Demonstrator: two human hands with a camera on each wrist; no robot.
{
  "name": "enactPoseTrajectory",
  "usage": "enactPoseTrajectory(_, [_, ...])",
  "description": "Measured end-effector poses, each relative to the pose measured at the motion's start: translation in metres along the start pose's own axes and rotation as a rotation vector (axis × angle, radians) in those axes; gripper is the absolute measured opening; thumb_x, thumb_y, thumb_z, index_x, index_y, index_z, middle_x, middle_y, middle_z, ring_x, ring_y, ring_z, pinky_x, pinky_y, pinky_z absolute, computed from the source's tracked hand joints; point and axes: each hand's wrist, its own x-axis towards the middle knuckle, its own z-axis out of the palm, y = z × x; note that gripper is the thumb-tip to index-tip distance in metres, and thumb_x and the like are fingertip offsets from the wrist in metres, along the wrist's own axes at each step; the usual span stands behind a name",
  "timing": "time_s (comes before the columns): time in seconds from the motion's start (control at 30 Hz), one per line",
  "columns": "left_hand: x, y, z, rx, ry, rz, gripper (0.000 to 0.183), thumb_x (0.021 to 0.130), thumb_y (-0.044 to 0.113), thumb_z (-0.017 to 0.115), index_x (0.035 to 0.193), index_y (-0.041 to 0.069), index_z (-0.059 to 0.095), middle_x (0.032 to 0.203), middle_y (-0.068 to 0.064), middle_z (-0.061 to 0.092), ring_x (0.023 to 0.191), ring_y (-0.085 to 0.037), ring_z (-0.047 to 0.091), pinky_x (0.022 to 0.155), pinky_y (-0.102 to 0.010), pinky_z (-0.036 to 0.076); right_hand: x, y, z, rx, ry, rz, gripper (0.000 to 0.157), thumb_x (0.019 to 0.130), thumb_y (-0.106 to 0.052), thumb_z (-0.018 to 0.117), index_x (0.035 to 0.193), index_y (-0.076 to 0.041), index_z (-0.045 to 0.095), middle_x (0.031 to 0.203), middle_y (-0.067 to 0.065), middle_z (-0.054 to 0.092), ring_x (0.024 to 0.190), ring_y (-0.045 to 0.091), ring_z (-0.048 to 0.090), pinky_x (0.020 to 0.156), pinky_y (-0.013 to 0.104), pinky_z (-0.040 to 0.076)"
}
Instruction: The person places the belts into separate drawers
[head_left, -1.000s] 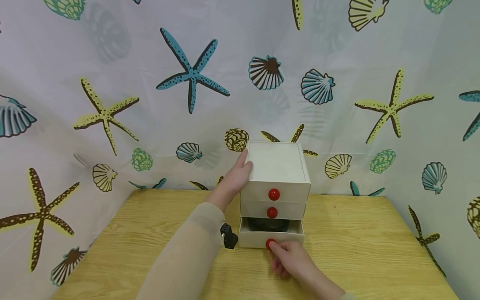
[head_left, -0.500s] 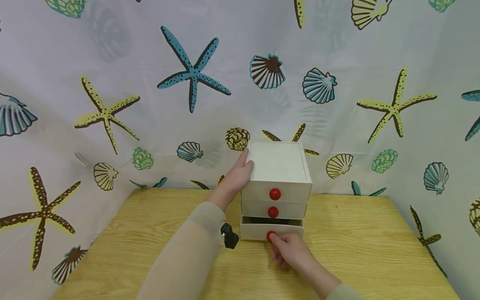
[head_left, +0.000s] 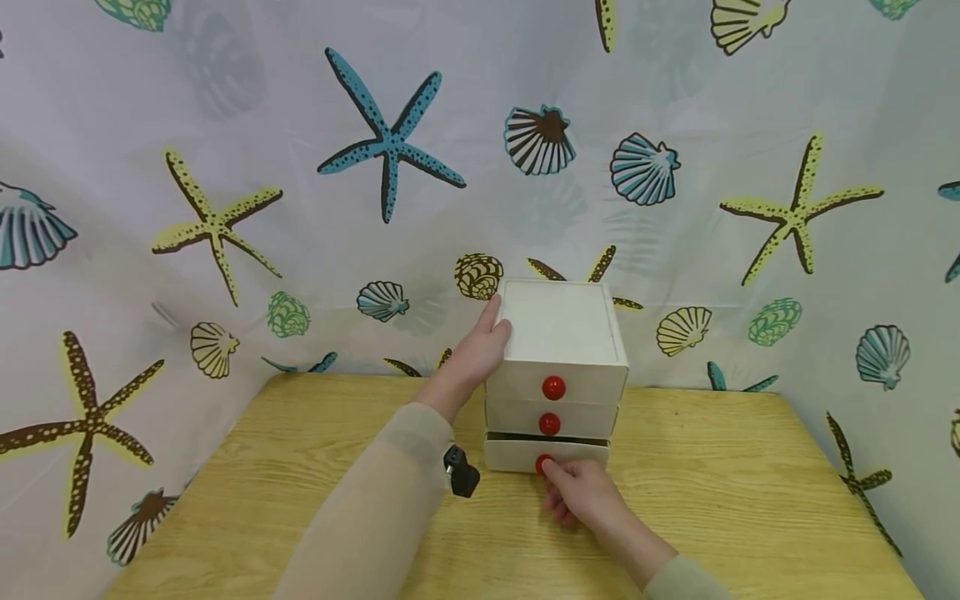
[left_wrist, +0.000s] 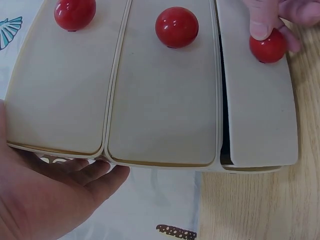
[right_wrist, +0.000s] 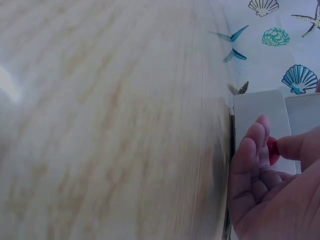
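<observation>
A white drawer box with three stacked drawers stands on the wooden table. Each drawer has a round red knob. My left hand rests against the box's left side near the top; in the left wrist view its fingers lie along that side. My right hand pinches the bottom drawer's red knob between thumb and fingers. That bottom drawer stands slightly out, with a narrow dark gap above its front. Its contents are hidden. The top drawer and middle drawer are closed.
A white curtain printed with starfish and shells hangs behind the table and on both sides. Wooden tabletop extends left and right of the box. A small black device sits at my left sleeve's cuff.
The right hand has pushed the bottom drawer inward by its knob, and the dark round thing seen inside earlier is now hidden. The left hand has stayed on the box's side.
</observation>
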Motion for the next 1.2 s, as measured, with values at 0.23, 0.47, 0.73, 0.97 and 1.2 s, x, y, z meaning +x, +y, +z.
enactPoseTrajectory(0.23, [0.0, -0.001, 0.002, 0.005, -0.006, 0.003, 0.067, 0.12, 0.038, 0.031, 0.18, 0.027, 0.002, 0.186, -0.003, 0.002, 0.17, -0.028, 0.001, 0.136, -0.053, 0.005, -0.002, -0.001, 0.0, -0.002, 0.037, -0.035, 0.048, 0.117, -0.034, 0.056, 0.093, 0.003, 0.076, 0.072, 0.004, 0.071, 0.062, 0.014, 0.064, 0.057, 0.029, 0.056])
enactPoseTrajectory(0.47, [0.002, -0.001, 0.003, 0.013, -0.003, 0.007, 0.067, 0.121, 0.039, 0.031, 0.18, 0.027, 0.001, 0.186, -0.004, 0.001, 0.17, -0.028, 0.001, 0.136, -0.053, 0.005, 0.002, -0.001, 0.001, 0.005, 0.059, -0.028, 0.049, 0.117, -0.034, 0.056, 0.092, 0.003, 0.076, 0.072, 0.004, 0.071, 0.062, 0.014, 0.063, 0.056, 0.03, 0.055])
enactPoseTrajectory(0.73, [0.001, -0.001, 0.001, 0.031, -0.005, 0.006, 0.068, 0.121, 0.039, 0.03, 0.18, 0.026, 0.0, 0.186, -0.004, 0.001, 0.17, -0.029, 0.001, 0.136, -0.052, 0.004, 0.005, -0.001, 0.004, 0.016, 0.073, -0.035, 0.05, 0.117, -0.035, 0.056, 0.09, 0.002, 0.076, 0.071, 0.004, 0.07, 0.06, 0.014, 0.062, 0.054, 0.029, 0.054])
enactPoseTrajectory(0.97, [0.002, -0.002, -0.001, 0.037, -0.012, -0.013, 0.068, 0.12, 0.041, 0.03, 0.18, 0.029, -0.001, 0.186, -0.002, 0.0, 0.17, -0.028, 0.0, 0.135, -0.054, 0.004, 0.01, 0.002, 0.005, 0.039, 0.057, -0.049, 0.049, 0.117, -0.033, 0.056, 0.087, 0.001, 0.074, 0.072, 0.004, 0.072, 0.06, 0.014, 0.063, 0.053, 0.028, 0.054])
enactPoseTrajectory(1.2, [0.003, 0.002, 0.0, 0.026, -0.025, -0.019, 0.068, 0.121, 0.039, 0.03, 0.18, 0.029, -0.001, 0.186, -0.002, 0.0, 0.17, -0.028, 0.0, 0.135, -0.055, 0.004, 0.01, 0.003, 0.002, 0.056, 0.046, -0.042, 0.048, 0.116, -0.034, 0.056, 0.085, -0.002, 0.073, 0.074, 0.005, 0.073, 0.06, 0.014, 0.063, 0.053, 0.028, 0.054])
